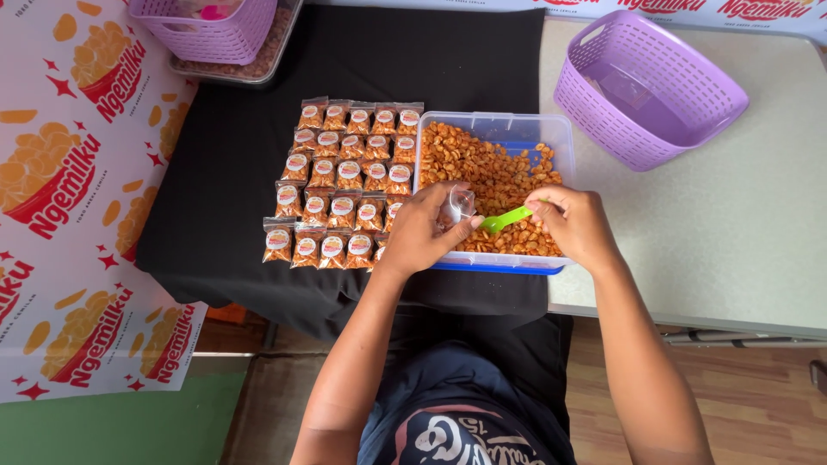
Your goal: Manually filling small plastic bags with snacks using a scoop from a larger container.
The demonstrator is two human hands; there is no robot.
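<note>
Held over the near edge of a clear plastic tub (508,129), a small clear bag (459,205) is pinched open in the curled left hand (422,234), while a green scoop (506,218) is gripped by the closed fingers of the right hand (575,226), its tip touching the bag's mouth. Orange snack pieces (482,168) are heaped in the tub, and much is judged left to pack. Rows of filled, labelled packets (340,185) are laid just beside it on a black cloth (233,129). An empty purple basket (646,86) is tilted further right; a second one (207,30) is set on a tray at the far left.
</note>
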